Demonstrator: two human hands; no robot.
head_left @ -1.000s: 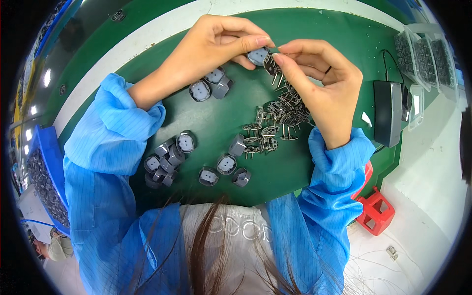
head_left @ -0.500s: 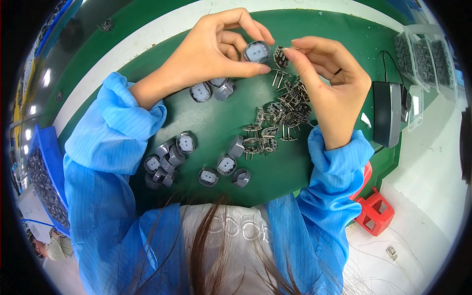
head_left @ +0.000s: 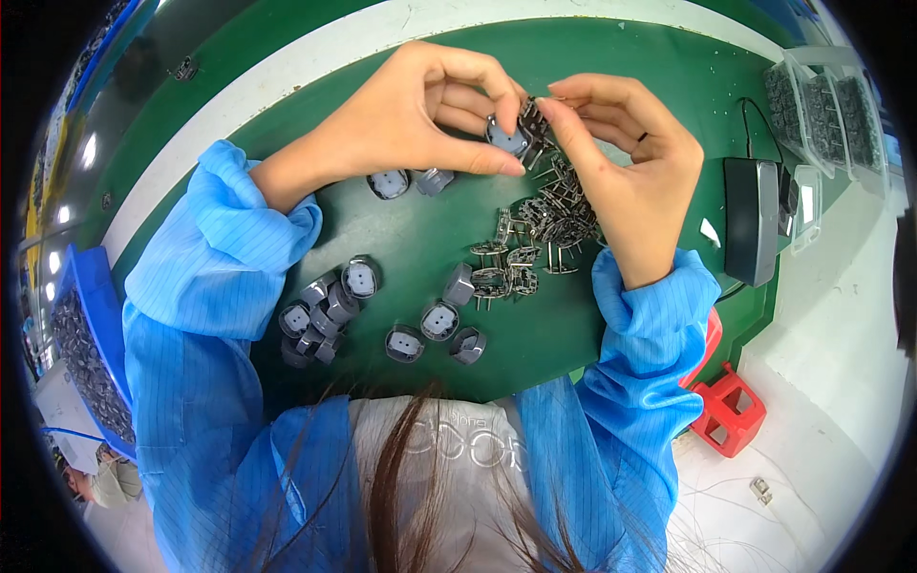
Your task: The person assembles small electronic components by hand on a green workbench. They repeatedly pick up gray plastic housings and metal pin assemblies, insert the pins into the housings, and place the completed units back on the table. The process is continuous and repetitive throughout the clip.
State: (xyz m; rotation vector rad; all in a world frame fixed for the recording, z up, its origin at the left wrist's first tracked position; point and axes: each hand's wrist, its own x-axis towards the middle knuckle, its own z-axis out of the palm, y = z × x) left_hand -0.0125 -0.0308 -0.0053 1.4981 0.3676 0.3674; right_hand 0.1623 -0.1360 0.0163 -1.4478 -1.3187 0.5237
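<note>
My left hand (head_left: 406, 119) has its fingers and thumb closed round a small grey plastic housing (head_left: 509, 140) with a pale inner face. Close to the housing's right side, my right hand (head_left: 638, 172) pinches a small circuit board with metal pins (head_left: 533, 122) between thumb and forefinger. The board stands tilted at the housing's edge; whether it touches the housing I cannot tell. Below the two hands lies a heap of similar pinned boards (head_left: 562, 208). Several more grey housings (head_left: 389, 183) rest under my left wrist, partly covered by it.
On the green table (head_left: 382, 234) are a cluster of grey housings (head_left: 325, 307) at left and a smaller group (head_left: 440, 320) near me. A black box with a cable (head_left: 752, 222) stands at right, by clear bins of parts (head_left: 829, 115). A blue bin (head_left: 95, 325) is far left.
Both hands have drawn closer together, the left moving slightly right and nearer to me. The pinned board now overlaps the housing's right edge, and the housing has turned in my left hand.
</note>
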